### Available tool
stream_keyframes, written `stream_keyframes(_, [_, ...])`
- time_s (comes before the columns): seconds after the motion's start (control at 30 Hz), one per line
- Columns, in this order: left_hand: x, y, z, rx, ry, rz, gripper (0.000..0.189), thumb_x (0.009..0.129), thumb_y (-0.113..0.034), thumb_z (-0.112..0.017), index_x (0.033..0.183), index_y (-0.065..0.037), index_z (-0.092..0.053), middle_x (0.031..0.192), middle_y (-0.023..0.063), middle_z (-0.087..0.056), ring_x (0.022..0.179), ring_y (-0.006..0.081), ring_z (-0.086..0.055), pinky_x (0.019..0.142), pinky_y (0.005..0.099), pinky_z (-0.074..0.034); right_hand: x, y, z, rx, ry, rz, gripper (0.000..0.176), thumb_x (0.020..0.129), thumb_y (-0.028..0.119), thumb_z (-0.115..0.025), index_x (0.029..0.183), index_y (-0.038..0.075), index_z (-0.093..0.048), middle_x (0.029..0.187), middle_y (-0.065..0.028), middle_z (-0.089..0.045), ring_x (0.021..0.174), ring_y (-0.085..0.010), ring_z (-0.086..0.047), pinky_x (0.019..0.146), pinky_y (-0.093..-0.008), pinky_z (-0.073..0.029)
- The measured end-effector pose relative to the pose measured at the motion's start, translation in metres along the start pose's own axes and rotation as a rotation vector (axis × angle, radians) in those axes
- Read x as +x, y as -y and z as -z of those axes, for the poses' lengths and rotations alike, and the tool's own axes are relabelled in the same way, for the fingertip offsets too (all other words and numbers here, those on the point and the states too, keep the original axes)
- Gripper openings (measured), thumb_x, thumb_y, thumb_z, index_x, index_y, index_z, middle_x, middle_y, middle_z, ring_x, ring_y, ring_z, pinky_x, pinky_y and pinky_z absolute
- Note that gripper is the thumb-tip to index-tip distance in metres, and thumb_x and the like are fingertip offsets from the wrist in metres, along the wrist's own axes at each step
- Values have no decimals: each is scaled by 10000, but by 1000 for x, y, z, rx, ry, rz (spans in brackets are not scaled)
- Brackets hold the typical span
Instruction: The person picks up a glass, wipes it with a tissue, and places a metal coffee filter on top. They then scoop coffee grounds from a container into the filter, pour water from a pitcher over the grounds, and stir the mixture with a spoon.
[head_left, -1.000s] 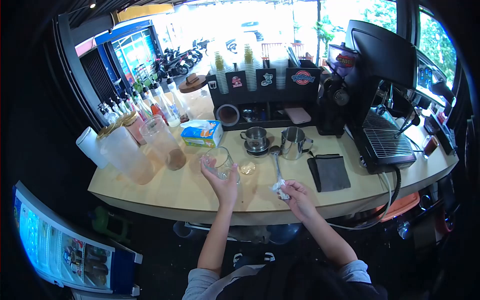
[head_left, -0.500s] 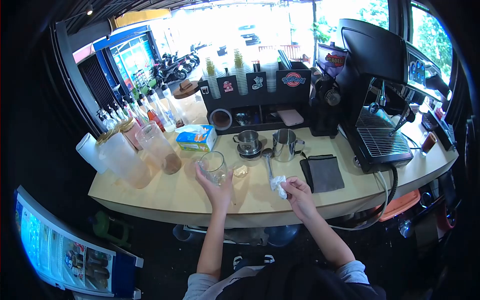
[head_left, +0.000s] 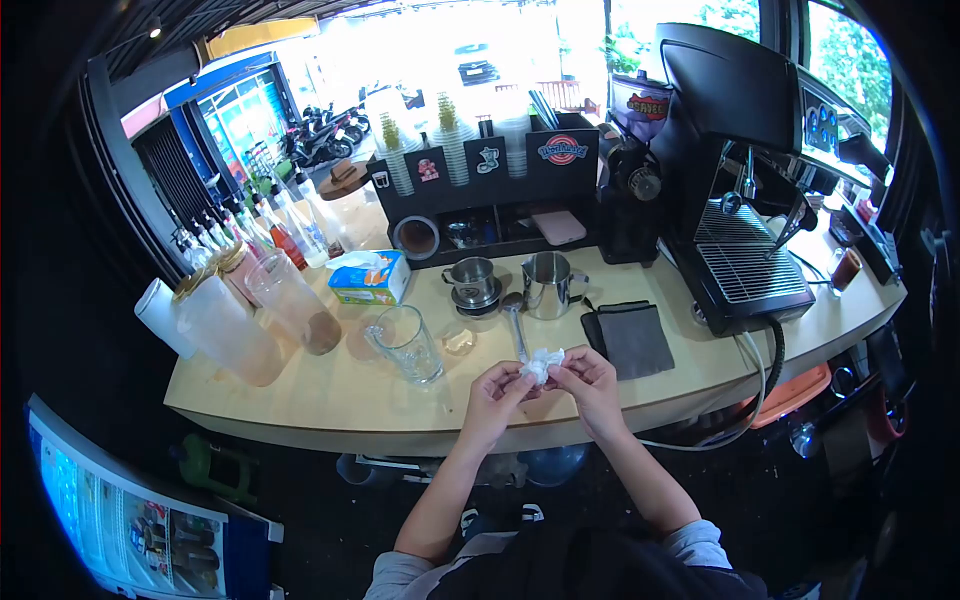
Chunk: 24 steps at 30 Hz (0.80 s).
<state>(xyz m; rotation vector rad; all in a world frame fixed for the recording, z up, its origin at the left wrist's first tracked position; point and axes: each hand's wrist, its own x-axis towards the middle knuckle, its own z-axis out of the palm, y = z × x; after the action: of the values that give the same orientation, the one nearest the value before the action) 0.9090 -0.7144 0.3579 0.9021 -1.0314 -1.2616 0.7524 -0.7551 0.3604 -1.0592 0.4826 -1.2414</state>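
Note:
A crumpled white tissue (head_left: 541, 366) is pinched between my two hands over the front edge of the counter. My left hand (head_left: 497, 392) grips its left side, and my right hand (head_left: 590, 384) holds the right side. Just beyond the tissue lies a metal spoon (head_left: 514, 318), its handle end partly hidden by it. To the left stands a clear glass mug (head_left: 408, 345), untouched. Behind are a metal drip filter (head_left: 472, 284) and a steel milk pitcher (head_left: 548, 285). A folded dark cloth (head_left: 637, 340) lies right of my right hand.
A tissue box (head_left: 369, 279) and several large jars (head_left: 229, 335) stand on the left, with syrup bottles (head_left: 290, 230) behind. At the back is a black cup organizer (head_left: 480, 190). A coffee grinder (head_left: 636, 180) and an espresso machine (head_left: 745, 265) occupy the right side of the counter (head_left: 330, 405).
My left hand has let go of the glass mug and moved right to take hold of the tissue. My right hand has shifted slightly left with the tissue. The view has shifted a little.

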Motion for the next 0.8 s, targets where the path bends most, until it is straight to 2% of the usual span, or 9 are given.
stream_keyframes(0.03, [0,0,-2,-1,4,5,165,921,-65,-584,1068,4,-556,971,87,-643,906,153,-651,811,289,-547,-1,1,2,0,-7,-1,128,866,22,-642,964,-5,-564,871,-74,-649,793,-122,-639,753,-268,-534])
stream_keyframes(0.1, [0,-3,-7,-269,6,61,170,922,-56,-576,1078,0,-537,1019,88,-620,940,149,-634,841,290,-537,-4,5,5,-16,-22,-27,129,875,2,-604,995,-18,-561,905,-94,-650,809,-145,-651,778,-283,-540])
stream_keyframes(0.23, [4,7,-4,-252,-2,-6,164,921,-47,-569,1075,-12,-523,1041,80,-596,975,140,-613,862,289,-529,-10,9,10,-7,-13,21,147,880,-5,-576,1023,-26,-554,950,-110,-644,822,-161,-655,790,-292,-544])
stream_keyframes(0.3, [5,10,-6,-138,-5,-72,157,911,-36,-580,1058,-25,-525,1017,66,-588,976,129,-600,863,284,-527,-12,10,10,-18,-19,-36,168,873,1,-583,1034,-27,-546,987,-120,-635,842,-171,-655,802,-303,-549])
stream_keyframes(0.43, [5,5,-7,-160,22,-41,190,893,-17,-598,1067,-23,-522,1008,65,-591,964,125,-602,862,282,-525,-14,11,13,27,-25,-93,168,885,-10,-553,1052,-6,-528,1001,-111,-625,875,-183,-649,774,-320,-549])
stream_keyframes(0.53, [8,2,-6,-235,-30,27,224,881,-5,-609,1085,-13,-516,1017,71,-594,959,122,-600,851,276,-522,-16,14,10,30,33,-127,180,884,8,-576,1057,-6,-530,1012,-106,-623,868,-184,-650,764,-318,-551])
stream_keyframes(0.6, [11,1,-6,27,-58,-103,251,884,0,-600,1114,-25,-503,1037,86,-617,976,157,-614,872,310,-512,-21,23,2,-116,14,-81,199,887,30,-598,1071,-4,-531,1009,-110,-625,835,-171,-651,736,-301,-552])
stream_keyframes(0.7, [9,-7,-13,167,39,-214,297,868,9,-619,1136,-15,-493,1028,84,-621,969,147,-618,831,277,-510,-19,20,10,-148,74,-153,195,891,33,-604,1071,-8,-543,980,-103,-635,799,-148,-644,709,-280,-546])
stream_keyframes(0.8, [7,-5,-19,218,-21,-266,354,847,12,-646,1158,-14,-479,1013,90,-632,951,146,-627,802,256,-507,-16,10,16,-104,38,-100,169,891,66,-630,1022,-28,-579,905,-77,-652,783,-124,-634,705,-271,-546])
